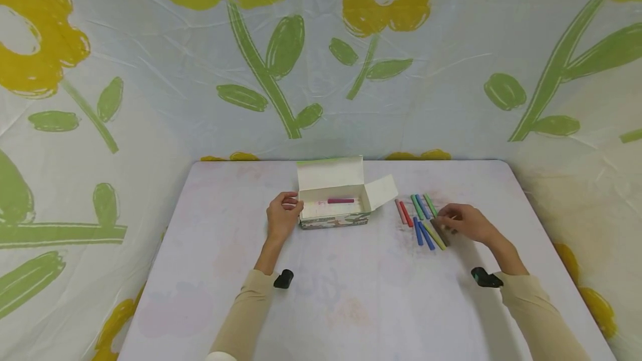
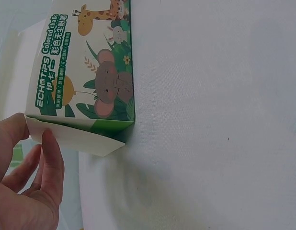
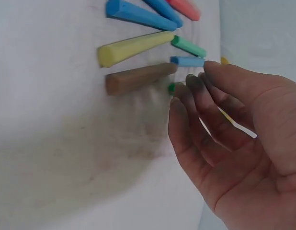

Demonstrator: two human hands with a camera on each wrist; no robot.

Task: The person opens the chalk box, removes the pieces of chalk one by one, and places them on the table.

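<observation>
My left hand pinches the left end of an open cardboard chalk box, thumb at its top edge and a finger against the end flap. Inside the box lies one purple chalk stick. On the right, my right hand hovers beside loose chalk sticks, its fingers loosely bent with nothing between them. Its fingertips look dark with dust. Closest to it are a brown chalk stick and the tip of a green chalk stick, partly hidden behind the fingers. A yellow chalk stick lies alongside the brown one.
Several blue, red and green sticks, among them a red chalk stick, lie between the box and my right hand. The box's lid stands up at the back, and its right flap sticks out. Chalk smudges mark the white table.
</observation>
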